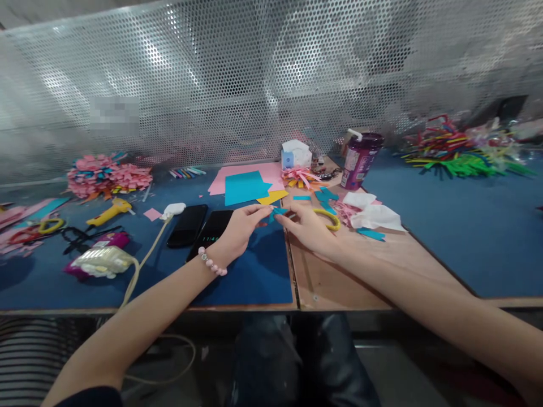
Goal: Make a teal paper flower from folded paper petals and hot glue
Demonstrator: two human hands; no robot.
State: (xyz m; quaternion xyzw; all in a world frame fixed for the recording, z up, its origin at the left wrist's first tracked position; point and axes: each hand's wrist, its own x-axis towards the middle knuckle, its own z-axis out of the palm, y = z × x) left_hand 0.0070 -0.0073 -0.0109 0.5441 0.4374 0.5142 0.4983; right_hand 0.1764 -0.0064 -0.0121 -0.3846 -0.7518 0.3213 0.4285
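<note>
Our bare forearms (165,299) reach over the counter (263,282), where a pink sheet (218,182) lies under a blue sheet (242,192). Our left hand (242,230) and right hand (313,230) meet before them, each grip closed in a fingertip pinch on a small blue paper piece (277,212) just above the counter.

On the dark phone (218,221) just beside your left hand (237,233), you can read green digits beginning "11:4", with the last one too indistinct to make out. The purple cup (360,164) ahead of you carries pale lettering on its side, too blurred for you to read. The small mark on the tissue box (300,159) is equally illegible to you.
</note>
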